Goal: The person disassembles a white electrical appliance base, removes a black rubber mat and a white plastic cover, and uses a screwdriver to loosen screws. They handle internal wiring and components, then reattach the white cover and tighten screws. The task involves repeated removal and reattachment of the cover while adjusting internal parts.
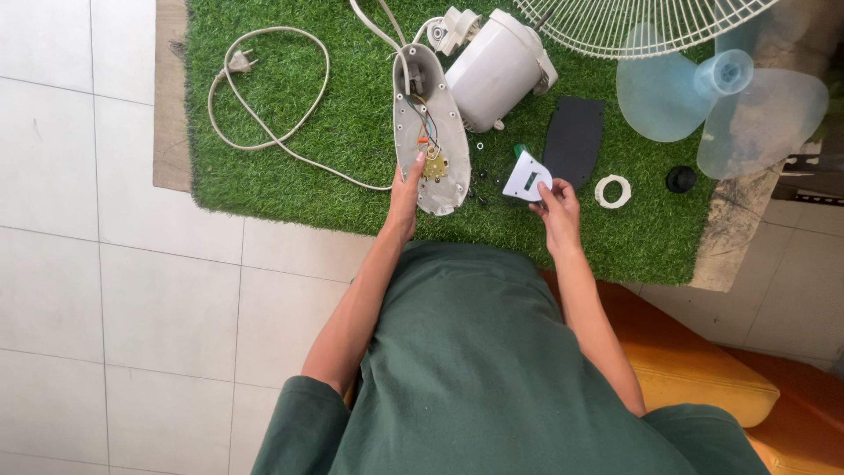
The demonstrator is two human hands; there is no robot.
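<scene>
- the left hand (406, 195) rests its fingers against the near edge of the opened fan housing (431, 132), thumb up by the small brass-coloured switch block (434, 164) inside it; the fingers lie fairly flat on the shell, steadying more than gripping.
- the right hand (557, 211) pinches a small white cover plate (527, 179) between thumb and fingers, held just above the green turf mat (290, 176), apart from the housing.
- risk: the thin red and dark wires (424, 123) run bare along the open shell toward the switch block. a tug or twist from the thumb could, i judge, pull one off its joint.
- risk: the housing lies hollow side up and narrow, so pressure on one edge might tip it and strain the lead at the top.
- risk: small screws (479, 141) lie loose in the turf by the housing and would be easy to lose among the blades.
- risk: the plate is held by its lower corner only; a slack pinch could drop it.
- the housing is a long cream oval shell, open face up, lying lengthwise away from the person, its far end near the white motor body (495, 70).
- further out: a dark flat panel (574, 139), a white ring (613, 191), a black knob (680, 179), pale blue fan blades (721, 105), a wire guard (633, 22), and the white power cord (272, 97) looped at left.
</scene>
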